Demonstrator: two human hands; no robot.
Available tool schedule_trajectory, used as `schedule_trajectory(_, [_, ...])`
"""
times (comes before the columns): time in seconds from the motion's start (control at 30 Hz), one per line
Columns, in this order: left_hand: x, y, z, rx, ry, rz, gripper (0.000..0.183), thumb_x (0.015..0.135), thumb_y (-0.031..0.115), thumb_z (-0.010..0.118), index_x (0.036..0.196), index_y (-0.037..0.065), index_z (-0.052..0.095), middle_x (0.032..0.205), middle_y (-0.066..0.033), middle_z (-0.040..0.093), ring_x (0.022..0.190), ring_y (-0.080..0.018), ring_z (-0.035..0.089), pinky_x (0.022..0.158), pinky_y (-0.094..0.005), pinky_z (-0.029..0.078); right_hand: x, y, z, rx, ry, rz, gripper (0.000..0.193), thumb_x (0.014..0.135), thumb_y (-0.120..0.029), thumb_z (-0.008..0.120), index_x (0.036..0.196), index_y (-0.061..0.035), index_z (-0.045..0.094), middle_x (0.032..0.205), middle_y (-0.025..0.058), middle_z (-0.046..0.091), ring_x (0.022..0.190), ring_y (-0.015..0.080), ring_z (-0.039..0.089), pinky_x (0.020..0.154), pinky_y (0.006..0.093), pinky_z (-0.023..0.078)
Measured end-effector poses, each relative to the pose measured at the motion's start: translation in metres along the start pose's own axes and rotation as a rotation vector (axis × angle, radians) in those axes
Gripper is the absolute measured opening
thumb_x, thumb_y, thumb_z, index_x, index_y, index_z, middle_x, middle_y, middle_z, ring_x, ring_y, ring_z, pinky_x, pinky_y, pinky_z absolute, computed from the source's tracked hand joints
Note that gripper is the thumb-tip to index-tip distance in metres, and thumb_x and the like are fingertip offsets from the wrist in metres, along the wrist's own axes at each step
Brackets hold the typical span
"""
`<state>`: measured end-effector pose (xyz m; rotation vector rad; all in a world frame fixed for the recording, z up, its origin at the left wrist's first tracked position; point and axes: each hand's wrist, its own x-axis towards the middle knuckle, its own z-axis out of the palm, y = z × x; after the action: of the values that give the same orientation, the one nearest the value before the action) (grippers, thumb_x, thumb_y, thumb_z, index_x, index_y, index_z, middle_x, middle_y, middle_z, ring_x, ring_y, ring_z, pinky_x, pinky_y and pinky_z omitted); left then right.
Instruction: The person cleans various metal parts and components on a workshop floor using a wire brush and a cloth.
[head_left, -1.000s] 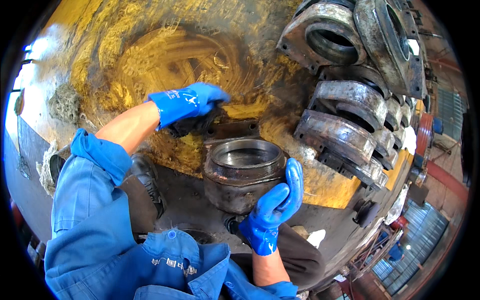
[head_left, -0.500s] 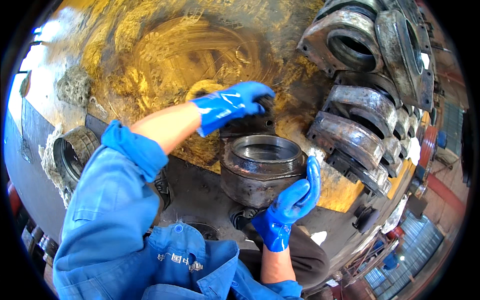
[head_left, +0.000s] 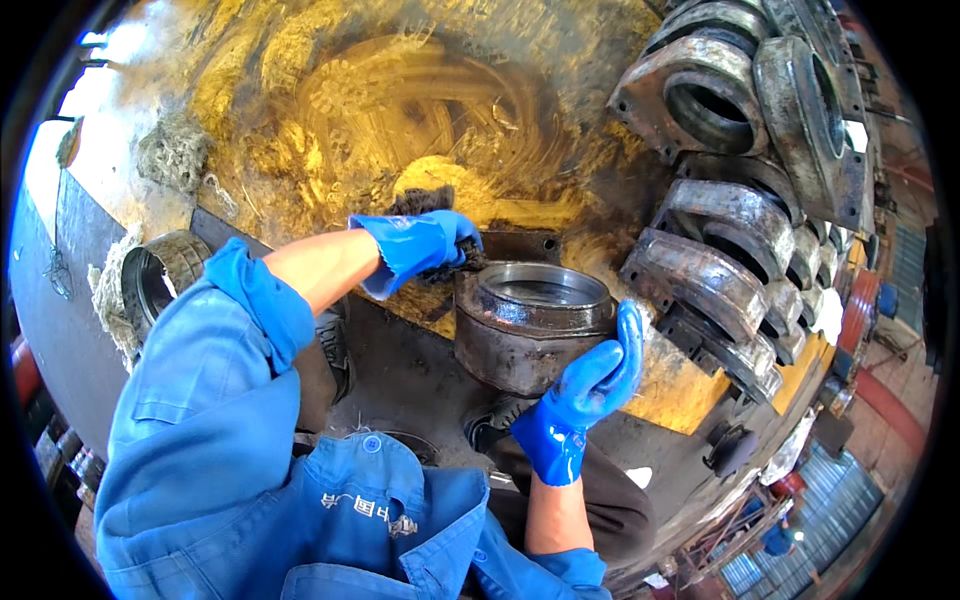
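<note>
In front of me stands a greasy dark metal bearing housing [head_left: 525, 350] with a shiny round bore facing up. My left hand [head_left: 435, 245], in a blue rubber glove, is at its far left side, fingers curled round a blackened rag [head_left: 466, 258] that is partly hidden by the glove. My right hand [head_left: 590, 385], gloved alike, lies along the housing's right side with its fingers stretched out and the palm turned to the wall. Another dark wad [head_left: 425, 200] shows just beyond my left hand.
Stacked metal housings [head_left: 700, 265] fill the right side of the yellow, oil-smeared table [head_left: 400, 100]. At the left are a round metal ring [head_left: 165, 280] with pale fibre around it and a grey wad of fibre [head_left: 173, 150]. A dark round part [head_left: 732, 450] lies at lower right.
My left hand has come left and nearer, from over the housing's far side to its left rim, with the rag. The right hand stays at the housing's side.
</note>
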<state>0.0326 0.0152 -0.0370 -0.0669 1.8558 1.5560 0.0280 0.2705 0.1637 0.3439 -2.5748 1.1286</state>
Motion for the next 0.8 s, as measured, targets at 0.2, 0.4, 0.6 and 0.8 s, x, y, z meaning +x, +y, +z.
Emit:
schedule_trajectory(0.2, [-0.010,0.027,0.007,-0.059,-0.021,-0.139,0.036,0.082,0.001,0.073,0.116,0.008,0.074,0.089,-0.0034,0.075,0.078,-0.0136,0.067,0.069,-0.0326,0.055,0.004,0.001,-0.002,-0.007,0.050,-0.074,0.032,0.103,-0.013,0.050,0.116,0.0086,0.070,0.120,0.0237,0.072,0.115,0.0395,0.068,0.106,0.0484,0.050])
schedule_trajectory(0.4, [-0.071,0.098,0.008,0.264,0.190,-0.081,0.032,0.079,0.014,0.078,0.110,0.009,0.076,0.092,-0.0116,0.077,0.083,-0.0239,0.072,0.076,-0.0376,0.057,0.004,0.006,0.001,0.013,0.125,-0.135,0.027,0.100,-0.009,0.054,0.115,0.0065,0.071,0.117,0.0219,0.074,0.112,0.0395,0.069,0.104,0.0473,0.051])
schedule_trajectory(0.6, [-0.120,0.176,0.012,0.092,0.158,-0.014,0.037,0.086,0.016,0.072,0.121,0.005,0.070,0.090,-0.0064,0.072,0.078,-0.0141,0.064,0.068,-0.0308,0.052,0.004,0.008,0.003,0.024,0.176,-0.168,0.025,0.098,-0.007,0.056,0.113,0.0054,0.071,0.115,0.0220,0.074,0.111,0.0403,0.069,0.103,0.0484,0.052])
schedule_trajectory(0.8, [-0.111,0.147,0.045,-0.171,0.423,0.179,0.035,0.087,0.004,0.069,0.122,0.002,0.070,0.103,-0.0067,0.072,0.092,-0.0122,0.063,0.083,-0.0286,0.052,0.005,0.006,0.003,0.022,0.189,-0.191,0.025,0.097,-0.007,0.057,0.113,0.0049,0.071,0.115,0.0218,0.074,0.110,0.0407,0.069,0.102,0.0481,0.052])
